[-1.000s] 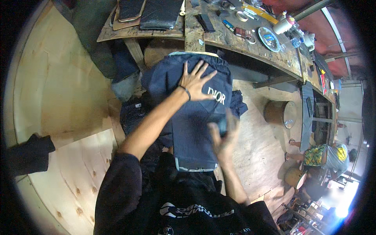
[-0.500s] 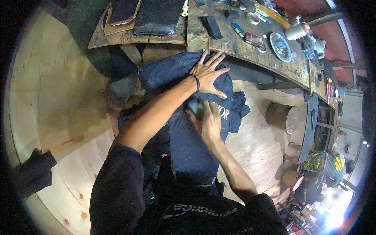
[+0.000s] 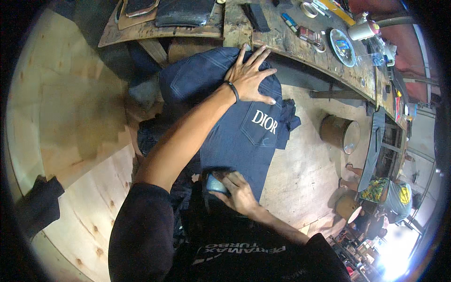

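A pair of dark blue denim jeans (image 3: 235, 155) with pale stitching lies stretched out before me. White lettering marks its back pocket (image 3: 263, 129). My left hand (image 3: 249, 77) presses on the far part of the denim, palm down with fingers spread, near the workbench edge. Close to my body, my right hand (image 3: 238, 193) is closed around a rounded grey-blue block (image 3: 217, 184) held against the near end of the jeans. What kind of tool the block is cannot be made out, and its underside is hidden.
Along the far side runs a worn wooden workbench (image 3: 324, 75) with folded dark cloth (image 3: 183, 13), a plate (image 3: 343, 47) and a thread cone (image 3: 361, 32). Brown drums (image 3: 336, 134) stand on the floor at right. Another person (image 3: 394, 197) is farther right, and a plywood surface (image 3: 70, 117) lies left.
My right hand has drawn the grey-blue block from beside the pocket toward my body, uncovering the pocket lettering. My left hand stays spread on the denim. The view has shifted slightly.
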A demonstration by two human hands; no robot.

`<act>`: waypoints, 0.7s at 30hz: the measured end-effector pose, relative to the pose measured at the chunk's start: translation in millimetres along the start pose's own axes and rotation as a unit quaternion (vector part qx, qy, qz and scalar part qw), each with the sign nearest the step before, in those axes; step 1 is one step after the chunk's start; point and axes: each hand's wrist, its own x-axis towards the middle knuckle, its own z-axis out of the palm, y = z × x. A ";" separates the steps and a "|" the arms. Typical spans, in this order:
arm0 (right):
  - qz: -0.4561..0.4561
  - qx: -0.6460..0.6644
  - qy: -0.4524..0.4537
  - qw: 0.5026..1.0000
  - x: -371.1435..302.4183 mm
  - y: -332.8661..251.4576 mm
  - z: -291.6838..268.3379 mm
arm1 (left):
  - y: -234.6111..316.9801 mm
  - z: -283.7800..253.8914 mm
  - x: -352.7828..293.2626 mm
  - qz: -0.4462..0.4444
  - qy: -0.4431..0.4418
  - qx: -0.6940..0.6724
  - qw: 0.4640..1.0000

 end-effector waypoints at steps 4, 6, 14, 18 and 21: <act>0.160 -0.083 0.041 0.983 -11.8 20.7 -2.8 | 0.5 4.3 -0.4 -0.006 0.010 -0.002 1.000; 0.108 -0.079 0.026 0.991 -19.2 14.1 -0.9 | -1.6 10.6 -1.8 -0.002 0.014 0.011 1.000; 0.135 -0.084 0.039 0.986 -53.1 29.8 1.0 | 11.1 -13.3 2.9 -0.004 0.021 0.037 0.999; 0.126 0.043 -0.022 0.991 -125.5 7.8 31.2 | 77.5 -32.5 -14.2 -0.008 -0.041 0.148 0.988; 0.034 -0.003 -0.077 0.996 -120.2 1.7 20.2 | 76.1 -26.8 -44.7 -0.061 -0.087 -0.005 0.994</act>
